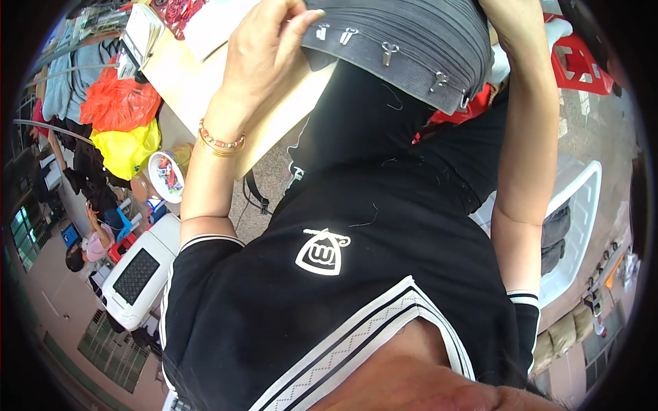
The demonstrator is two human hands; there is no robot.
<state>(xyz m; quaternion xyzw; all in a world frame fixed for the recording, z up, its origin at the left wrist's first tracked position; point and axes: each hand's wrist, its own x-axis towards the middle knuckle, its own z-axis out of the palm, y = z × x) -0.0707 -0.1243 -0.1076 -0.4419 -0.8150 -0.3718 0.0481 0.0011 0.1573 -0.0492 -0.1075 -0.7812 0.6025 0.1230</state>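
grey fabric stack (418,31): over lap (373,113), by table (175,79) edge
metal clips (388,55): row along stack's near edge
l hand (264,51): thumb + fingers bent, tips nr stack; can't tell if gripping
r hand (506,15): at stack's r side, part cut off; can't tell grip
l of table: red plastic bag (122,101), white tub (182,156)
far r: red basket (582,68), white crate (579,233)

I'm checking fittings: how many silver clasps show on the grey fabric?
5 silver clasps on the grey fabric: one nearest the left hand, a second beside it, a third mid-edge, a fourth further right, a fifth at the corner. More may be hidden.
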